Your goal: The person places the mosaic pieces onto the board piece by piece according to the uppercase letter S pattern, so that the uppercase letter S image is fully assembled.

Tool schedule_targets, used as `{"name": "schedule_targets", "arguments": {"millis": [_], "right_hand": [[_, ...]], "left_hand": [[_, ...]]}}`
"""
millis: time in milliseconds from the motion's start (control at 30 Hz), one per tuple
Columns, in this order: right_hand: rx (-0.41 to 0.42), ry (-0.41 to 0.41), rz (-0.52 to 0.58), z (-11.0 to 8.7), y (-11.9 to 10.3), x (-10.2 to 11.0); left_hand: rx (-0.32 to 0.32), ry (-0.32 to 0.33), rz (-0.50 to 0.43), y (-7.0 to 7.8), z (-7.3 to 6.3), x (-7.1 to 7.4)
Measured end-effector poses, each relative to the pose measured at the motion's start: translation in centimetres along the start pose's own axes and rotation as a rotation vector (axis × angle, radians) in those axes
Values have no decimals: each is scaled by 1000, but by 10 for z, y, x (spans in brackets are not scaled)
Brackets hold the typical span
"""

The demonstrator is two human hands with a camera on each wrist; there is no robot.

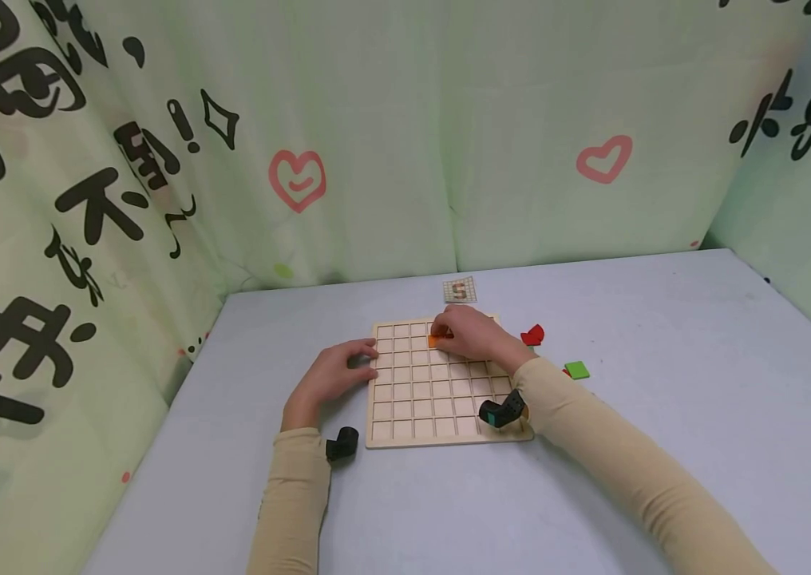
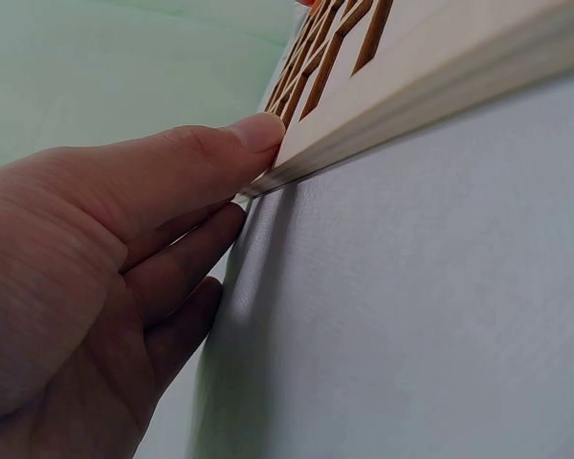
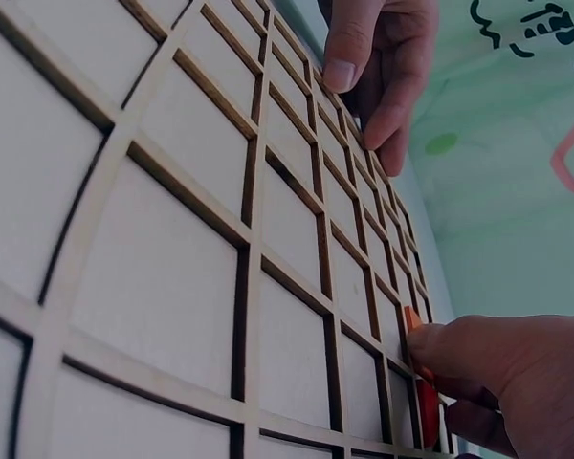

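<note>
A light wooden grid board [image 1: 391, 445] lies flat on the table. My left hand [image 1: 334, 374] is at its left edge, fingers slightly bent and apart; the thumb tip [image 2: 258, 132] touches the rim. Over the far part of the grid, my right hand [image 1: 473, 333] pinches a small orange tile [image 1: 433, 341] between thumb and fingers, at one of the cells. In the right wrist view the orange tile [image 3: 410, 318] shows beside the thumb, with a red piece [image 3: 428, 413] below it. The fingers behind the right thumb are partly hidden.
Right of the board lie red pieces [image 1: 533, 335] and a green tile [image 1: 577, 370], with a bit of red partly hidden by the sleeve. A small card with a printed grid picture [image 1: 459, 289] lies behind the board. Printed curtains [image 1: 391, 160] surround the white table [image 1: 664, 359].
</note>
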State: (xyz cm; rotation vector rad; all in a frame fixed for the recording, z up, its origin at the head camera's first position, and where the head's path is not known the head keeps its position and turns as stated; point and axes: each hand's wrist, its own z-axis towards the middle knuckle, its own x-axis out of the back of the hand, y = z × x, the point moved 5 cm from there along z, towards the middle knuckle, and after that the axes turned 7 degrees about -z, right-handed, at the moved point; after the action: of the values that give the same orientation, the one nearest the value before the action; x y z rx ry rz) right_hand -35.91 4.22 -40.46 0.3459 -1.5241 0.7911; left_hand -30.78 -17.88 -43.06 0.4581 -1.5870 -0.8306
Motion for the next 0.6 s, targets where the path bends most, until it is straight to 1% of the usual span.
{"name": "schedule_targets", "arguments": {"millis": [133,333,467,600], "right_hand": [[-6,9,9,-1,0,0],[-68,14,79,-7,6,5],[-117,21,151,-21,13,14],[-159,71,206,-38,25,25]], "left_hand": [[-4,5,-1,0,0,0],[6,0,-8,0,0,-1],[3,-4,-13,0,0,-2],[7,0,-11,-1,0,0]]}}
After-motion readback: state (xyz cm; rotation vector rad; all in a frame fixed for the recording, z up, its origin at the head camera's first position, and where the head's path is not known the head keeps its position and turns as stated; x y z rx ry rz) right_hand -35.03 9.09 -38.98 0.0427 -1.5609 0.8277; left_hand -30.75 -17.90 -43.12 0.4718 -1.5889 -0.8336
